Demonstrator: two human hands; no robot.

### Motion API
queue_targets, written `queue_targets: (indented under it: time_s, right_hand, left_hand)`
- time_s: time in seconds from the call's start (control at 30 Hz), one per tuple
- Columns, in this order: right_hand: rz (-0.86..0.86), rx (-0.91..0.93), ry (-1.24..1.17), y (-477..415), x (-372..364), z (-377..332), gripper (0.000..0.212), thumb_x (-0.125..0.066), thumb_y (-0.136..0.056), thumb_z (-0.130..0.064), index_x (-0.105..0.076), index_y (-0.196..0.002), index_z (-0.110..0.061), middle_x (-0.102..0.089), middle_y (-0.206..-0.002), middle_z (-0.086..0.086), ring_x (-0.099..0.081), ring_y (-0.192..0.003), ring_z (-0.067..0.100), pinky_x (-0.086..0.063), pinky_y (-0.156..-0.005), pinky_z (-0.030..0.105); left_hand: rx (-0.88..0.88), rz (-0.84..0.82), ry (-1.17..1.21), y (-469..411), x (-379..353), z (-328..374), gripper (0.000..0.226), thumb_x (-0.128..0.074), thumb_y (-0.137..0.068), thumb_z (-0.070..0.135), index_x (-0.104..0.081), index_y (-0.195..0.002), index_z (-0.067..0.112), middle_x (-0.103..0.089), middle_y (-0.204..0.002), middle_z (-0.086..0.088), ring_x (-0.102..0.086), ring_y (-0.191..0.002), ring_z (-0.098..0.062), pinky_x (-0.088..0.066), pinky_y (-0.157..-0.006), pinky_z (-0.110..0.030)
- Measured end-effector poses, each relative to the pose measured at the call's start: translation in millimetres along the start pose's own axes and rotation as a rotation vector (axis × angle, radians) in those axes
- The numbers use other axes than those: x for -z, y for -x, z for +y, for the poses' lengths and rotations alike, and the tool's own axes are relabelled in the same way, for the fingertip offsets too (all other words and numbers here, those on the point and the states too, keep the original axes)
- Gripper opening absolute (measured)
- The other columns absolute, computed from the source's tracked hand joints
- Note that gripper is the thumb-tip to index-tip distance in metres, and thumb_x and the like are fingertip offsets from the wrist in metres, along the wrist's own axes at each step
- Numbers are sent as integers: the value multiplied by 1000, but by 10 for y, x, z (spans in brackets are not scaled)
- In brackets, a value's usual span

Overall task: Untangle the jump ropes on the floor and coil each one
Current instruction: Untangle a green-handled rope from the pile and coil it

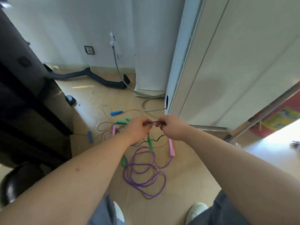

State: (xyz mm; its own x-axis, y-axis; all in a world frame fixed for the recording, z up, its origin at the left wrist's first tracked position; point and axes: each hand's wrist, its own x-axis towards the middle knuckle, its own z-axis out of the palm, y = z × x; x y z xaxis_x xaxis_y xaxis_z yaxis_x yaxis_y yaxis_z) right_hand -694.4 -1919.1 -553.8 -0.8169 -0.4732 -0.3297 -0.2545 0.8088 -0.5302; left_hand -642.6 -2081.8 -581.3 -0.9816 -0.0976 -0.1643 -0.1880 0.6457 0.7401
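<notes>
Jump ropes point(121, 122) lie tangled on the tan floor point(186, 176), between the tall white cabinet point(227, 62) right of your fingers and the dark furniture point(24, 95) left of them. Grey hose point(142, 103) curls on the floor beyond your fingertips, by the cabinet foot. Purple rope point(165, 181) sits in loose loops below your fingers, nearer your shoes, and runs up to a pink handle point(171, 147) just under your right hand point(172, 127). Your left hand point(137, 129) is close beside it, knuckles nearly meeting. Both sets of fingers are curled and pinch a short stretch of dark rope point(156, 122), which spans the small gap between them, lifted off the floor. A green handle point(150, 142) hangs under that gap, tilted; you can't tell from here if it touches the floor. A blue handle point(116, 113) lies beyond your left fingers and a second blue handle point(90, 136) well to their left. Thin pale strands around it are too faint to trace.
</notes>
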Motion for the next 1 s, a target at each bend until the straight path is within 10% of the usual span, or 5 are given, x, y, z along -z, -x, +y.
queue_targets:
  time_s: [0.4,0.7,0.87,1.0]
  right_hand:
    - [-243,27,-140,1080,447,-243,43,-35,-81,8,-65,-90,-22,-63,-91,4,-60,-80,18,-53,-64,28]
    - [-174,181,-148,1251,702,-194,12,-69,-85,-12,-67,-84,-24,-68,-81,-7,-62,-77,10,-55,-73,36]
    - [-44,163,-165,1174,812,-181,11,-64,-92,-18,-69,-100,-11,-72,-84,9,-67,-76,17,-60,-81,43]
    - [-52,136,-192,1125,872,-200,12,-64,-95,-20,-69,-102,-11,-67,-82,7,-65,-75,17,-62,-79,38]
  left_hand:
    - [-124,55,24,859,358,697,12,-66,-93,23,-70,-101,32,-70,-97,10,-67,-93,-11,-53,-86,-30]
    - [-126,60,-54,1030,404,994,20,-64,-96,27,-71,-115,25,-69,-102,11,-62,-92,-4,-44,-79,-16]
    - [-121,-2,-93,1041,487,925,24,-59,-96,20,-71,-115,28,-69,-108,12,-62,-103,-5,-51,-96,-30]
    - [-93,-57,-100,994,517,882,26,-54,-90,51,-75,-99,39,-73,-99,9,-67,-95,-14,-55,-91,-44]
